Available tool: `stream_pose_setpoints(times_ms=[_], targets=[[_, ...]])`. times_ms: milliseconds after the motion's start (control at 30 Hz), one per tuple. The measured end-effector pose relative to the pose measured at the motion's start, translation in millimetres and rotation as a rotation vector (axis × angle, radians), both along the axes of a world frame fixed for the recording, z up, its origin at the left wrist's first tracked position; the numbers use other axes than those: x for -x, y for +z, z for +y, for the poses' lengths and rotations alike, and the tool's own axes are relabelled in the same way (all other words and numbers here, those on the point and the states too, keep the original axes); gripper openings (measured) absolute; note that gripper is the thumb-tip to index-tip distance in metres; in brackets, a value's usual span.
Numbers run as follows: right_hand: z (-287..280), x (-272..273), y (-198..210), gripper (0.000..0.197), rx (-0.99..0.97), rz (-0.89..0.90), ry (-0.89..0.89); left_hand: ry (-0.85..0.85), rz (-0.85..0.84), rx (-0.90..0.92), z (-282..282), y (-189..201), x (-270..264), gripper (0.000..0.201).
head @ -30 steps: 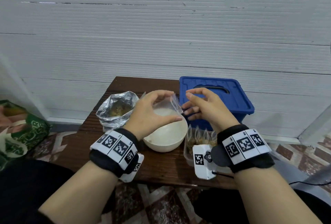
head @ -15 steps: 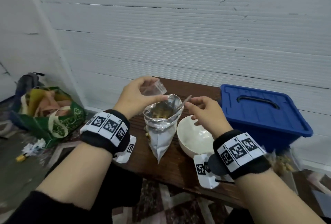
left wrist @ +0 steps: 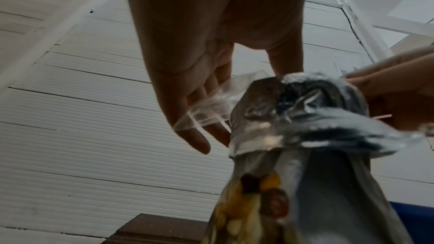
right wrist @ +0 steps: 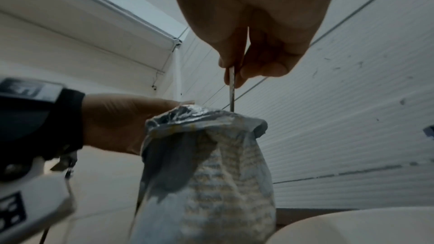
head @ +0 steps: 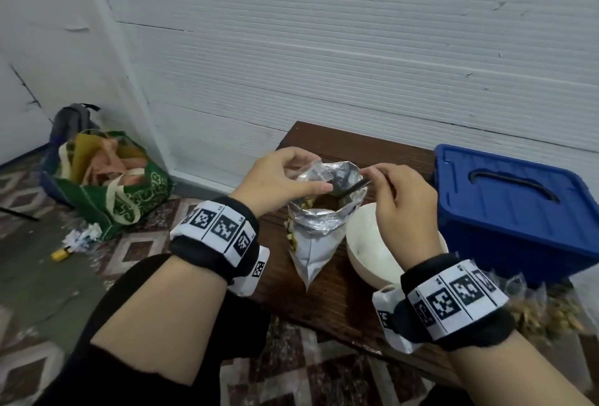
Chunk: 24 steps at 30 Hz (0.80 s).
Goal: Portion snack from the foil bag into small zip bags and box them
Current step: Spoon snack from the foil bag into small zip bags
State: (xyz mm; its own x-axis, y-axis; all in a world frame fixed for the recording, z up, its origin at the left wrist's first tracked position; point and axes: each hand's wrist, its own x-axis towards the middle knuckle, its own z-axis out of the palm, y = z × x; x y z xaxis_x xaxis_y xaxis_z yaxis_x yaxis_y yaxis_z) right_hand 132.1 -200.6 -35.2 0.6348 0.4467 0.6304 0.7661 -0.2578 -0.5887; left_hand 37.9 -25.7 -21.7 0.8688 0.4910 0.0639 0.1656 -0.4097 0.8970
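Spoon (head: pixel 348 185) in foil bag (head: pixel 319 230)

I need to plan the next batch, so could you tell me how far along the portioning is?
Done: several filled zip bags lie at the table's right edge. In hand: the right hand dips a spoon into the foil bag, while the left hand holds an empty zip bag. Left: filling, sealing and boxing; the blue box is shut.

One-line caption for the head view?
Left hand holds a small clear zip bag at the foil bag mouth while right hand dips a spoon inside.
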Motion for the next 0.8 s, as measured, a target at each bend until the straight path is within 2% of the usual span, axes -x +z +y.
stream_pose_setpoints(times_ms=[100, 167, 333, 533, 800], targets=[[-1, 2, -9, 0.019, 0.043, -0.169, 0.070, -0.021, -0.012, 0.034, -4, -1, 2, 0.050], [1, 3, -15, 0.024, 0.058, -0.174, 0.115, -0.029, -0.025, 0.038, -6, -2, 4, 0.051], [5, 7, -17, 0.022, 0.006, 0.026, 0.091, -0.033, -0.034, 0.032, -7, -1, 6, 0.054], [2, 3, -9, 0.024, -0.049, 0.343, -0.117, -0.048, -0.034, 0.021, -8, 1, 7, 0.053], [-2, -23, 6, 0.033, -0.165, 0.532, -0.282, 0.016, 0.003, -0.082, 3, 4, 9, 0.054]])
